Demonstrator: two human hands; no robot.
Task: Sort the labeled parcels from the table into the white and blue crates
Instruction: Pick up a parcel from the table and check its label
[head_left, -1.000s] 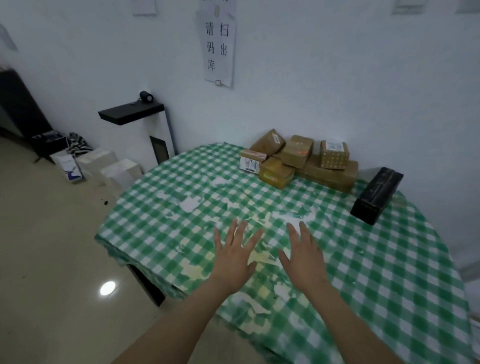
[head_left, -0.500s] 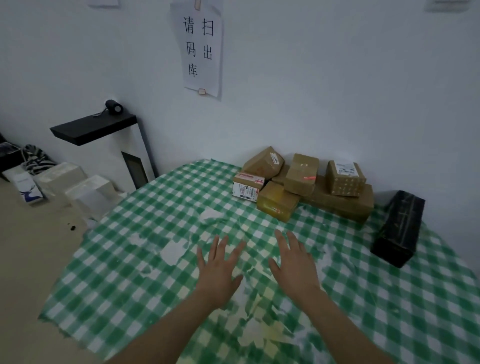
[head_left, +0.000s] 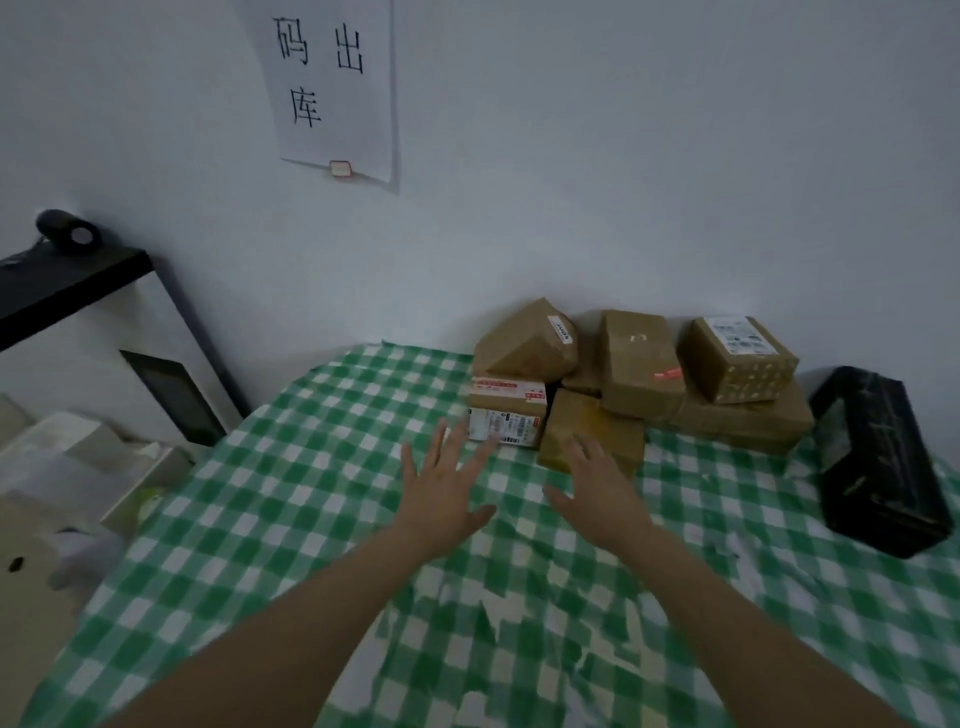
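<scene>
Over the far middle of the table, the left hand (head_left: 447, 488) and the right hand (head_left: 597, 493) are held palm down with fingers straight and spread; nothing is gripped by either. A second ago both were poised above the table's centre, well short of the parcels. Since then they have been carried forward to the near edge of the pile. The left fingertips are now seen against the near face of the labelled parcel (head_left: 506, 413), the right fingertips against the plain brown parcel (head_left: 592, 428) just to its right. Contact cannot be confirmed for either hand, as the fingers are blurred by motion. A first pick-up is judged to be in preparation. No parcel is lifted, and sorting is not yet begun.

Behind these two, a tilted parcel (head_left: 524, 340), an upright parcel (head_left: 641, 364) and a small carton (head_left: 735, 358) resting on a long flat parcel (head_left: 743, 423) are stacked against the wall. A black box (head_left: 878, 457) lies to the right, apart from the pile, on the checked tablecloth (head_left: 311, 467).

The white and blue crates cannot be identified. Pale boxes (head_left: 78, 457) on the floor at the left are too blurred to be called crates. Most labels are too small to be read. The wall notice (head_left: 332, 88) is cut off at the top, and the black shelf (head_left: 67, 286) is cropped at the left edge.
</scene>
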